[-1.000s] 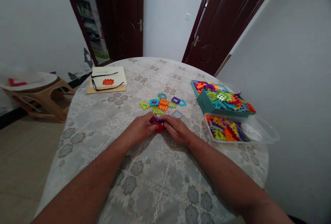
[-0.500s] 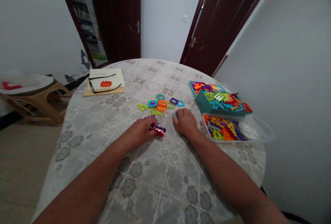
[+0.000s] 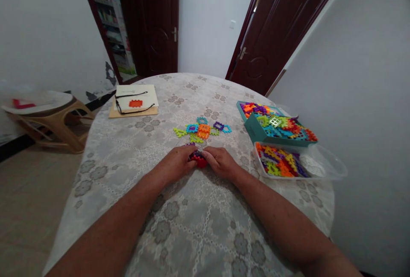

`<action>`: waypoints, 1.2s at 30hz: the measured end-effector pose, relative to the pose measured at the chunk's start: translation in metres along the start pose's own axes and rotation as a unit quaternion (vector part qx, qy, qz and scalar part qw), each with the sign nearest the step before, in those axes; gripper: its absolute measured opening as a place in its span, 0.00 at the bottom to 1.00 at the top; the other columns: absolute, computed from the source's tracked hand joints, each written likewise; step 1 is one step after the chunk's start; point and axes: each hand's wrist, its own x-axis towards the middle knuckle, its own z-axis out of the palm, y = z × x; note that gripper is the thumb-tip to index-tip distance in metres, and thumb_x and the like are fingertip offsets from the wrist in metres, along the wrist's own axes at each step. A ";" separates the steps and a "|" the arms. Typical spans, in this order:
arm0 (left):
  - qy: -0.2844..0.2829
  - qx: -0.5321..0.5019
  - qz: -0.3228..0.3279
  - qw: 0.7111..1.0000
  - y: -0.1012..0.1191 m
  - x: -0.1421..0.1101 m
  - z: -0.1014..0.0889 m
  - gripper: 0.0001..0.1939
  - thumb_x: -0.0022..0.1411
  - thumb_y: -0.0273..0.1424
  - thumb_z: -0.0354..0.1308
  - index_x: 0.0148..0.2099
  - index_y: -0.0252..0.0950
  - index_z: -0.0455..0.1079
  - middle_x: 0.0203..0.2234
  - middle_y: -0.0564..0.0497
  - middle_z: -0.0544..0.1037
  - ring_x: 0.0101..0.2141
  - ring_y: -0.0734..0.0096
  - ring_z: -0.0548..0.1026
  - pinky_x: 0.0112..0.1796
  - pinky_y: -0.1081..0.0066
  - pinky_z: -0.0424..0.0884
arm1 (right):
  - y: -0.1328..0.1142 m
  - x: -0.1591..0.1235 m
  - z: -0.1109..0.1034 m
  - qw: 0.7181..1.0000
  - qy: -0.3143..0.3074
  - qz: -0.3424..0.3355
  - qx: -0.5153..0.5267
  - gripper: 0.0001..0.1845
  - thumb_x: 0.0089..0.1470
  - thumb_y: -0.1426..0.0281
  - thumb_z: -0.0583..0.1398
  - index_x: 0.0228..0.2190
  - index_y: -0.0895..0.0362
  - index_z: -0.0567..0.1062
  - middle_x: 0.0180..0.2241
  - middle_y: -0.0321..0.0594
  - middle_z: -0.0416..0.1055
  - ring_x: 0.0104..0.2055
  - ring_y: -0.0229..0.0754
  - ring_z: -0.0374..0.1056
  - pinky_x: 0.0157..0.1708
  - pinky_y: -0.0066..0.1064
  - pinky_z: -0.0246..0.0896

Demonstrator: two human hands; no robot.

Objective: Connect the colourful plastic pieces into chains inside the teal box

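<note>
One red-and-purple assembly (image 3: pixel 200 162) is gripped between the curled, nearly closed fingertips of left hand (image 3: pixel 178 161) and right hand (image 3: pixel 221 161).

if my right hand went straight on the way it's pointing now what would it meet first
Most likely the red piece between your right hand and left hand; depth there is unclear, so the two may be touching.

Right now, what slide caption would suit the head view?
Left hand and right hand together hold a red piece over a tablecloth.
</note>
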 end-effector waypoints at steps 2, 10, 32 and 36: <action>0.012 0.014 0.011 1.000 0.000 0.000 0.000 0.08 0.65 0.29 0.60 0.46 0.38 0.76 0.43 0.47 0.80 0.44 0.60 0.77 0.45 0.66 0.68 | -0.001 0.000 -0.001 1.000 0.002 -0.006 0.008 0.23 0.76 0.58 0.50 0.31 0.54 0.73 0.28 0.35 0.71 0.31 0.38 0.66 0.34 0.30 0.57; -0.005 0.006 -0.001 1.000 0.006 -0.002 -0.001 0.04 0.66 0.32 0.63 0.43 0.39 0.75 0.39 0.49 0.82 0.39 0.63 0.76 0.40 0.68 0.66 | 0.016 0.004 0.006 0.988 0.150 -0.015 -0.025 0.13 0.73 0.64 0.54 0.45 0.54 0.78 0.46 0.46 0.77 0.51 0.47 0.73 0.54 0.39 0.68; -0.017 0.023 0.012 1.000 0.009 -0.004 -0.002 0.04 0.65 0.32 0.64 0.42 0.38 0.76 0.42 0.44 0.83 0.44 0.58 0.79 0.43 0.65 0.71 | 0.037 0.096 0.003 0.967 0.042 0.072 -0.239 0.12 0.66 0.67 0.58 0.43 0.57 0.81 0.44 0.49 0.80 0.48 0.49 0.74 0.51 0.37 0.67; -0.009 0.023 0.008 1.000 0.009 -0.004 0.000 0.05 0.65 0.31 0.64 0.43 0.38 0.76 0.42 0.43 0.83 0.44 0.55 0.79 0.44 0.62 0.71 | 0.030 0.061 -0.010 0.973 0.141 0.085 -0.165 0.15 0.68 0.62 0.55 0.41 0.56 0.80 0.38 0.43 0.79 0.37 0.45 0.72 0.41 0.34 0.66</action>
